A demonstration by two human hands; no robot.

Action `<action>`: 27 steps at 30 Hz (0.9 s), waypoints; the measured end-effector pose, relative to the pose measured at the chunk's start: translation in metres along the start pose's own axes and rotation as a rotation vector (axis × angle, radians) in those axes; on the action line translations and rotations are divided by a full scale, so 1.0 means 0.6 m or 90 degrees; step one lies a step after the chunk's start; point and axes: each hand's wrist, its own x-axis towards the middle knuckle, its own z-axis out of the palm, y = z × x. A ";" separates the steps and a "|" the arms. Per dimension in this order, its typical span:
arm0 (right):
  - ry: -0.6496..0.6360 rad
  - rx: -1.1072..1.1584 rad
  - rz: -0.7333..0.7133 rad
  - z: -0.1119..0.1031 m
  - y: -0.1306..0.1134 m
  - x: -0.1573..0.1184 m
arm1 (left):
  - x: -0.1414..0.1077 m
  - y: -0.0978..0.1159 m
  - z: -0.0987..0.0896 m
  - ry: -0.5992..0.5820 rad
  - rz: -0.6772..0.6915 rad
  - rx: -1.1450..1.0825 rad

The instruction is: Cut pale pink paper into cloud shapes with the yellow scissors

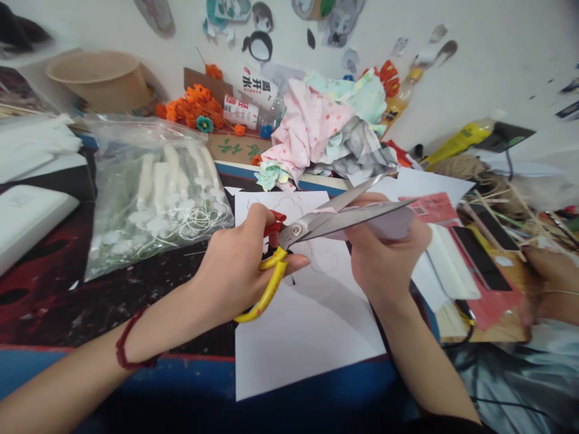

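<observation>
My left hand [235, 265] is closed around the handles of a pair of scissors [296, 230], one loop wrapped in yellow and the other in red. The scissor blades are spread apart and point right. Between and just behind them, my right hand [384, 265] pinches a small pale greyish piece of paper [384, 222], partly covered by the upper hand and the blades. Under both hands lies a white sheet of paper [289, 343] with faint pencilled, rounded outlines near its top.
To the left lies a clear plastic bag [113, 199] of white stems and string. Crumpled pink fabric [312, 114], orange flowers [194, 105] and paper cups [239, 111] line the back. Phones [482, 256] rest at right, near another person's hand [549, 271].
</observation>
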 end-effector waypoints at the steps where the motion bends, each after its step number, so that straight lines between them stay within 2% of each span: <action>1: -0.001 0.010 0.000 0.001 -0.001 -0.001 | 0.000 0.000 0.000 0.007 0.004 0.008; 5: 0.014 0.015 -0.036 0.000 0.006 -0.002 | 0.000 0.004 -0.002 0.017 0.014 0.036; 11: -0.004 0.055 -0.113 -0.003 0.028 0.001 | 0.001 0.012 -0.009 -0.034 -0.035 0.065; 21: -0.008 0.067 -0.118 -0.006 0.032 0.002 | 0.000 0.012 -0.008 -0.046 -0.035 0.070; 27: -0.041 0.104 -0.107 -0.005 0.032 0.004 | 0.001 0.014 -0.010 -0.060 -0.049 0.068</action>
